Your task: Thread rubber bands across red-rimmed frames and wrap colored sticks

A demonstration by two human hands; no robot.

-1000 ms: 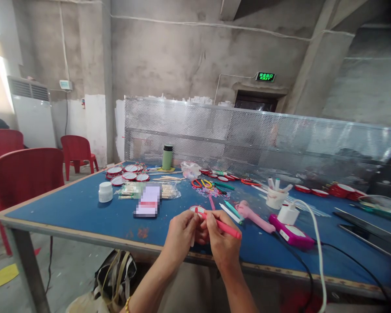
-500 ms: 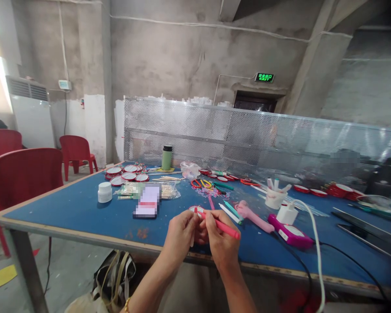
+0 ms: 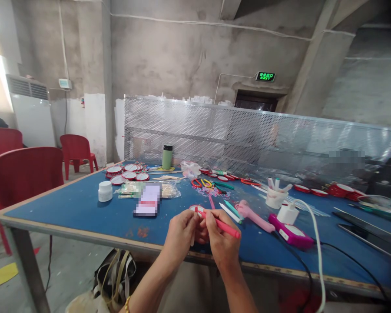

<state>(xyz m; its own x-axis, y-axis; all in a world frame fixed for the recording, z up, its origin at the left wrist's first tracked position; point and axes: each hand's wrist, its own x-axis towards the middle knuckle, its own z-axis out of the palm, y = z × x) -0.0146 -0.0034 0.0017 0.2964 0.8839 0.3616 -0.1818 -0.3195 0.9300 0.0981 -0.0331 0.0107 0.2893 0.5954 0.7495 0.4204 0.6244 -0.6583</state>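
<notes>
Over the table's front edge, my left hand (image 3: 181, 230) is closed around a small round white-faced disc with a red rim (image 3: 198, 209). A thin pale stick (image 3: 193, 238) shows below its fingers; I cannot tell if it joins the disc. My right hand (image 3: 224, 237) grips a pink-red marker pen (image 3: 227, 227) like a pencil, its tip end at the disc. Fingers hide much of the disc and the tip. Just beyond lie a white marker (image 3: 230, 213) and a teal marker (image 3: 233, 209).
On the blue table (image 3: 84, 217) are a phone (image 3: 148, 200), a white jar (image 3: 104, 191), a green bottle (image 3: 167, 157), stacked red-rimmed discs (image 3: 129, 175), pliers (image 3: 206, 184) and a cup of pens (image 3: 275, 198). Right stand a pink tool (image 3: 254, 217), a purple device (image 3: 291, 234) and a white cable (image 3: 316, 243).
Both hands stay in nearly the same place, still holding the disc and the pen. Only a very slight shift of the whole view shows.
</notes>
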